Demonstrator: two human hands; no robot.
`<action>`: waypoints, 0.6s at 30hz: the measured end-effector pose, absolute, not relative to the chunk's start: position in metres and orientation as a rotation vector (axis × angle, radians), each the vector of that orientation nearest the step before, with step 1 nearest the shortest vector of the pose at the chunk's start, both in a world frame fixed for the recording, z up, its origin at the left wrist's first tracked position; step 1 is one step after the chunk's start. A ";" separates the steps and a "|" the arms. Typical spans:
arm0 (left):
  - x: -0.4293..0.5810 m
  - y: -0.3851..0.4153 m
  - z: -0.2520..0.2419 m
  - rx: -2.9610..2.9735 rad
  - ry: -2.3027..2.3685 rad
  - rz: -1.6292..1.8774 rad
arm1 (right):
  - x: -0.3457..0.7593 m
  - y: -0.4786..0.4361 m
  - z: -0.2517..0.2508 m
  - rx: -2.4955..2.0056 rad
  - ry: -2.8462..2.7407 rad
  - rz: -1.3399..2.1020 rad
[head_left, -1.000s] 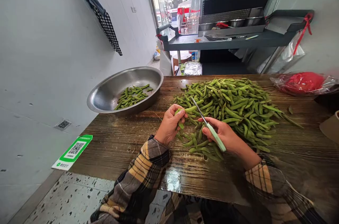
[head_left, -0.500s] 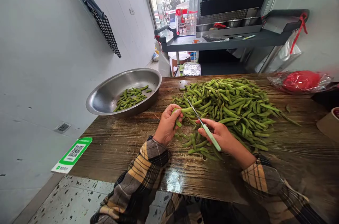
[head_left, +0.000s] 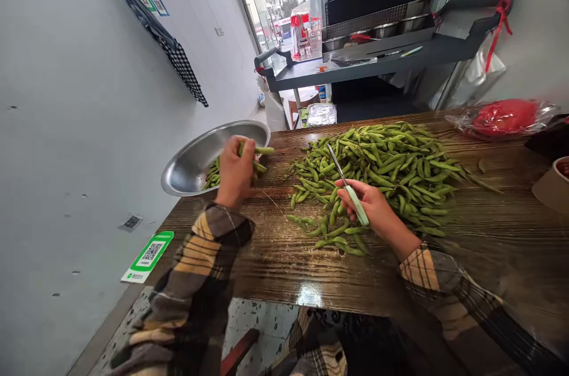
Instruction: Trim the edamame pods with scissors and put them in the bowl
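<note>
Several green bean pods are gripped in my left hand [head_left: 236,169], which is over the right part of the steel bowl [head_left: 186,167]; the hand is slightly blurred. More pods [head_left: 213,175] lie inside the bowl, partly hidden behind that hand. My right hand [head_left: 365,204] is closed around the light green handle of a pair of scissors [head_left: 355,204], its narrow metal blades pointing up and away over the big heap of green pods [head_left: 391,165]. A few loose pods [head_left: 340,241] lie at the near side of the heap.
The wooden table [head_left: 275,269] carries a green QR code card [head_left: 149,256] at its left edge. At the right are a red item in clear plastic [head_left: 504,118] and a paper tub [head_left: 553,186]. Behind stands a grey cart [head_left: 306,75] with metal containers.
My left hand has moved left and away from me, from the heap's edge to the bowl, carrying pods. My right hand keeps the scissors, their blades now tilted more upright. The view has shifted slightly.
</note>
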State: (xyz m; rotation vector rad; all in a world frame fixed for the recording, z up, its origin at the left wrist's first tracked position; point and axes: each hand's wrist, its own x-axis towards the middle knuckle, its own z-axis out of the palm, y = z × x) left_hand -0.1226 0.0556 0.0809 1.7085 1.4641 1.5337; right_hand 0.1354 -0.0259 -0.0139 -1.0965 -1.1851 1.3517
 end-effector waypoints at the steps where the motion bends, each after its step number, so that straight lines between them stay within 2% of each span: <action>1: -0.136 0.064 0.094 1.869 1.619 1.574 | 0.136 -0.026 -0.014 -1.086 -1.177 1.349; 3: -0.161 0.079 0.116 2.178 1.912 1.565 | 0.136 -0.026 -0.014 -1.067 -1.173 1.346; 7: -0.174 0.085 0.125 2.682 2.049 1.056 | 0.138 -0.026 -0.015 -1.060 -1.162 1.351; 14: -0.081 0.049 0.037 3.007 1.512 0.075 | 0.138 -0.024 -0.017 -1.051 -1.183 1.368; 18: -0.056 0.044 -0.001 2.932 1.590 0.007 | 0.137 -0.025 -0.017 -1.085 -1.186 1.367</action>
